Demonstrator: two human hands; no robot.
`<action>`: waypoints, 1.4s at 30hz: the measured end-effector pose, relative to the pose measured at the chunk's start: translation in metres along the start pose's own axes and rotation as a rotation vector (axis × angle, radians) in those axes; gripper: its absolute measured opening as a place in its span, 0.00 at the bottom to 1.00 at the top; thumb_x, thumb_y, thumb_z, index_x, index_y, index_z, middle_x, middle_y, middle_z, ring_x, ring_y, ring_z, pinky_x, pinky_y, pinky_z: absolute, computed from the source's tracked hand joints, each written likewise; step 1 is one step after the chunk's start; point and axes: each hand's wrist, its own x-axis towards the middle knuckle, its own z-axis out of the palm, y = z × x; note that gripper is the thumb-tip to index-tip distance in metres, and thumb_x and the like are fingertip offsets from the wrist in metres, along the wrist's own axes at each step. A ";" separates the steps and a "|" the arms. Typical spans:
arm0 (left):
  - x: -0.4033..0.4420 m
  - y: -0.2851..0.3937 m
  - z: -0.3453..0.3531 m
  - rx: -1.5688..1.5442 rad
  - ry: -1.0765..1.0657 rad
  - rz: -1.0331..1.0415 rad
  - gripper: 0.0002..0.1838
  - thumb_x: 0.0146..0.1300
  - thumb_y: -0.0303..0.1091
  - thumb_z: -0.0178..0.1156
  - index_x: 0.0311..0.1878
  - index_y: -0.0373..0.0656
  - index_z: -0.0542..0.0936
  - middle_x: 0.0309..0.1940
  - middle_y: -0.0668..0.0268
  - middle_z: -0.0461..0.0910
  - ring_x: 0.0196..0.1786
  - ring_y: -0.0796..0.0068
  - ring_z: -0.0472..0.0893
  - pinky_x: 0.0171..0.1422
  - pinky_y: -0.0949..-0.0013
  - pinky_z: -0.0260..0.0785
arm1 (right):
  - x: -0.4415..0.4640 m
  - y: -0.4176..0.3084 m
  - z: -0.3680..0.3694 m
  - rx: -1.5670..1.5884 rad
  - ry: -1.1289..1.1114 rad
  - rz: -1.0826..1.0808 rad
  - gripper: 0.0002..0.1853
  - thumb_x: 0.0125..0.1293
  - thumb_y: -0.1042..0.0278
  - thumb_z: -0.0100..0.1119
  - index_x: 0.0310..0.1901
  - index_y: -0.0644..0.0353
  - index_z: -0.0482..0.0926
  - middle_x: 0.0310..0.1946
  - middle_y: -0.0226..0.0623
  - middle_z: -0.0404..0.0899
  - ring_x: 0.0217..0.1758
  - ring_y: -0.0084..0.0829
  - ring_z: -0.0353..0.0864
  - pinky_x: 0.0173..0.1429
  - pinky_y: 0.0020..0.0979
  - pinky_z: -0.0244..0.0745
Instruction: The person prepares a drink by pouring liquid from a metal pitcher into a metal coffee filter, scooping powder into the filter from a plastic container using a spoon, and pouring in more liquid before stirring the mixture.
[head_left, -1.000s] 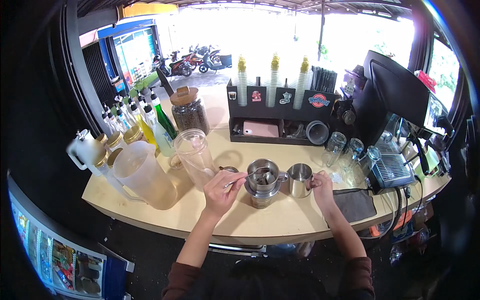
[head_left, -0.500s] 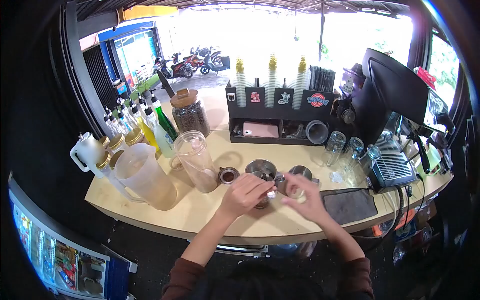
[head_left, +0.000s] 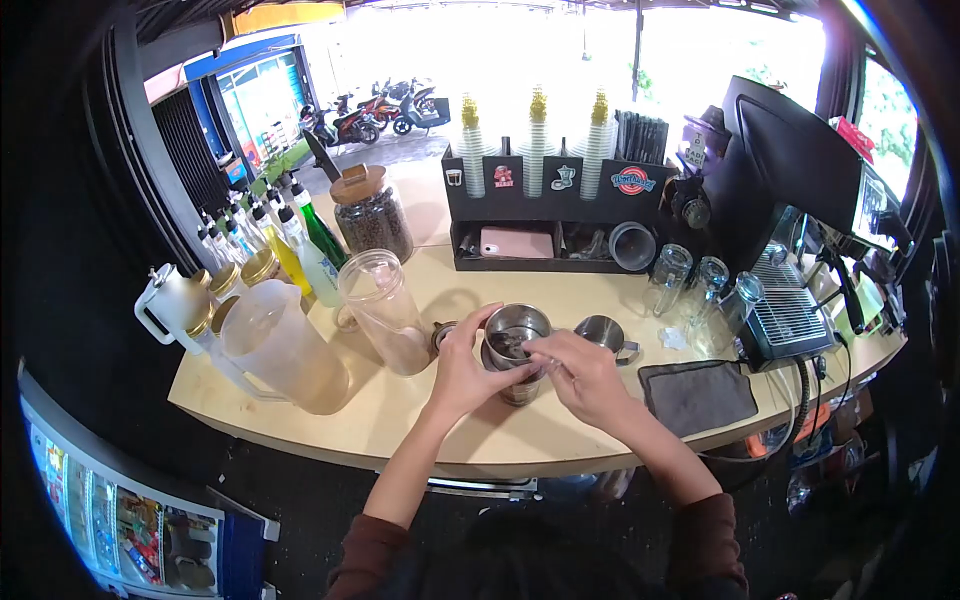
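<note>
My left hand (head_left: 467,372) is wrapped round the left side of a metal drip cup (head_left: 517,318), which stands on a glass at the middle of the counter. Over the cup's right rim, my right hand (head_left: 583,378) pinches a thin spoon, mostly hidden by the fingers, that reaches inside. Dark matter lies in the cup. A steel pitcher (head_left: 600,330) stands just right of it, its handle turned to the right. Left of my left hand is a small round metal piece (head_left: 441,334), partly covered by the hand.
A clear canister (head_left: 385,310) and a plastic jug (head_left: 283,350) stand to the left, with bottles and a coffee bean jar (head_left: 371,215) behind. Further back is a black cup organizer (head_left: 555,235). Glass mugs (head_left: 669,275), a dark cloth (head_left: 697,397) and a machine (head_left: 785,320) are on the right.
My right hand has let go of the pitcher and now holds the spoon, which was in my left hand. My left hand has moved onto the drip cup. The pitcher's handle has turned.
</note>
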 end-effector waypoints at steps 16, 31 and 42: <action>0.000 0.006 0.006 -0.053 0.196 0.125 0.48 0.32 0.37 0.82 0.60 0.43 0.68 0.56 0.61 0.74 0.55 0.64 0.76 0.57 0.64 0.70 | 0.016 -0.014 -0.014 0.221 -0.002 0.141 0.07 0.62 0.76 0.60 0.42 0.65 0.80 0.36 0.44 0.82 0.38 0.40 0.83 0.44 0.32 0.77; 0.007 0.000 -0.001 -0.050 0.184 0.224 0.49 0.24 0.30 0.80 0.59 0.47 0.69 0.57 0.64 0.75 0.58 0.59 0.73 0.65 0.58 0.60 | 0.025 -0.011 -0.028 0.233 -0.212 0.095 0.07 0.66 0.73 0.56 0.44 0.64 0.77 0.37 0.44 0.79 0.39 0.43 0.82 0.44 0.35 0.75; 0.019 0.005 -0.017 0.121 0.080 0.444 0.48 0.25 0.31 0.77 0.60 0.48 0.71 0.56 0.65 0.76 0.58 0.59 0.73 0.68 0.55 0.56 | 0.028 -0.001 -0.036 0.444 -0.286 0.283 0.09 0.70 0.71 0.51 0.45 0.67 0.76 0.35 0.43 0.79 0.36 0.33 0.79 0.44 0.32 0.75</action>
